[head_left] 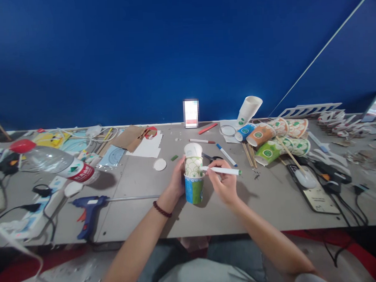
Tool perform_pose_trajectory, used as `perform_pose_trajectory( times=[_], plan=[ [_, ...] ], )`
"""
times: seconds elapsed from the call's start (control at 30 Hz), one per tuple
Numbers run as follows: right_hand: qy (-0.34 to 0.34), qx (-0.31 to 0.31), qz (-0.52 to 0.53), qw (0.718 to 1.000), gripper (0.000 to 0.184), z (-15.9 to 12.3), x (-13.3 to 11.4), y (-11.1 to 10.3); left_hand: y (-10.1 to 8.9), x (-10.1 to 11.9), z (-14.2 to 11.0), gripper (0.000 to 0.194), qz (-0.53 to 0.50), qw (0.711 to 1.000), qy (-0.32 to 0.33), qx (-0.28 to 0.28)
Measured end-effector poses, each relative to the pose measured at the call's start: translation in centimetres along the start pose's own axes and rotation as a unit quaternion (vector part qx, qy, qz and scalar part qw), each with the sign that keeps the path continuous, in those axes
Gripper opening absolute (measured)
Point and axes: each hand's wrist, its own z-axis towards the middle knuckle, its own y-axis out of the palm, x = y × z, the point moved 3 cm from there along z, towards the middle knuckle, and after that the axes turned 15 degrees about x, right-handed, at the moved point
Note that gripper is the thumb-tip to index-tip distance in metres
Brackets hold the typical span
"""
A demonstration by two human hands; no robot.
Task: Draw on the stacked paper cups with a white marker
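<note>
My left hand [177, 177] is wrapped round the left side of a paper cup [193, 166] with a green scale pattern. This cup stands upright, one end against a blue and green paper cup [194, 190] below it. Pinched in my right hand [222, 182] is a green marker [225, 171], its tip at the patterned cup's right side and its green end pointing right. Behind my right hand lies a dark-handled tool [211, 157], partly hidden. A white paper disc [159, 164] and a small green scrap [174, 158] lie left of the cups.
A blue glue gun [93, 209] and a plastic bottle [61, 163] lie on the left. At right are stacked paper cups [269, 139], wooden sticks [248, 155], a phone [316, 193] and a black glue gun [332, 172]. Markers [226, 154] lie behind my hands, before a blue wall [184, 45].
</note>
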Motion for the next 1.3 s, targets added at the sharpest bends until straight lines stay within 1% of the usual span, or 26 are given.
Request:
perform_pose_trajectory(
  times=[0.1, 0.2, 0.37, 0.7, 0.9, 1.1, 1.3],
  plan=[
    [-0.001, 0.0, 0.005, 1.0, 0.005, 0.01, -0.02, -0.02, -0.03, 0.09, 0.13, 0.029, 0.0, 0.999, -0.038, 0.012],
    [-0.006, 0.003, 0.006, 1.0, 0.006, 0.04, 0.04, -0.07, 0.02, 0.17, 0.27, 0.025, -0.01, 1.0, -0.023, 0.019],
    [-0.012, 0.005, 0.002, 1.0, 0.006, 0.03, 0.13, -0.08, 0.18, -0.01, 0.26, 0.025, -0.017, 1.0, -0.002, 0.007],
    [-0.002, -0.003, -0.007, 1.0, 0.005, -0.14, 0.08, 0.15, -0.11, -0.26, 0.21, 0.027, -0.02, 0.999, -0.03, -0.015],
    [-0.028, -0.003, -0.026, 0.999, 0.003, 0.04, -0.5, 0.24, 0.03, -0.17, -0.06, 0.03, -0.008, 0.999, -0.03, -0.016],
    [-0.039, -0.01, -0.044, 0.998, 0.004, 0.0, -0.46, 0.21, -0.09, -0.25, 0.04, 0.033, 0.002, 0.999, -0.035, -0.001],
    [-0.04, -0.011, -0.057, 0.998, 0.004, 0.04, -0.46, 0.26, -0.1, -0.24, 0.11, 0.032, -0.002, 0.999, -0.035, -0.005]
  ],
)
